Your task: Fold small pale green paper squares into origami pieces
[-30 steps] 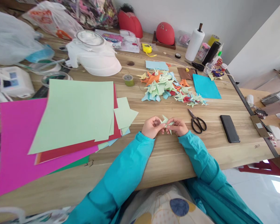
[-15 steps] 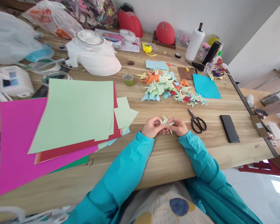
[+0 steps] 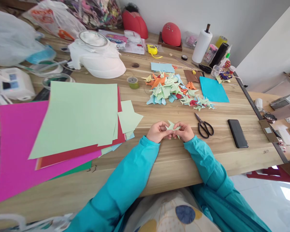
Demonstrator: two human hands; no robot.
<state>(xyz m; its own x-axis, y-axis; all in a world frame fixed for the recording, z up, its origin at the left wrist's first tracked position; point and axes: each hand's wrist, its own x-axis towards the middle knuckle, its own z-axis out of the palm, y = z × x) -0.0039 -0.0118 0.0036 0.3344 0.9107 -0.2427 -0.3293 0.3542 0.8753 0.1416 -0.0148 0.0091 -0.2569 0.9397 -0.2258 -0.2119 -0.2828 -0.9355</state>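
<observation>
A small pale green origami crane (image 3: pixel 171 125) is pinched between my two hands, just above the wooden table. My left hand (image 3: pixel 158 131) grips its left side with thumb and fingers. On the other side, my right hand (image 3: pixel 184 131) pinches it the same way; the fingers hide part of the folded paper. Beyond my hands lies a heap of folded paper cranes (image 3: pixel 168 88) in green, orange, blue and red. Black-handled scissors (image 3: pixel 204 125) rest to the right of my right hand.
Large sheets of green paper (image 3: pixel 74 116) lie over red and magenta ones at left, with small green squares (image 3: pixel 130 120) beside them. A phone (image 3: pixel 238 133) lies at right. Farther back are a blue sheet (image 3: pixel 214 89), a tape roll (image 3: pixel 132 82) and a white cap (image 3: pixel 103 62).
The crane has shifted and turned very slightly between my fingers. Both hands stay in nearly the same place, still gripping it.
</observation>
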